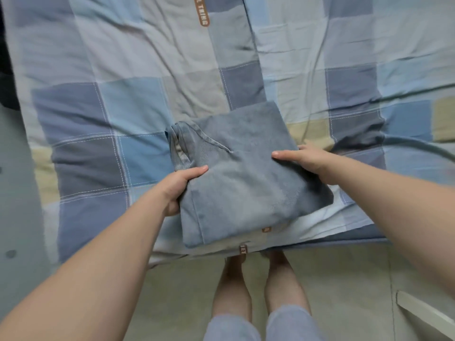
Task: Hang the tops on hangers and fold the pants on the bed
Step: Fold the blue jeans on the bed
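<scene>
A pair of light blue denim pants [243,175], folded into a compact rectangle, rests near the front edge of the bed [138,99]. My left hand [181,187] grips the folded bundle's left side, thumb on top and fingers tucked under it. My right hand [304,162] holds the right side, thumb pressed flat on the denim and fingers hidden beneath. A waistband or hem edge sticks out at the bundle's upper left. No tops or hangers are in view.
The bed wears a blue, grey and cream checked cover with wrinkles. Its front edge runs just below the pants. My bare legs [256,291] stand on pale floor. A white furniture edge [423,313] shows at the lower right; something dark [6,70] lies at the far left.
</scene>
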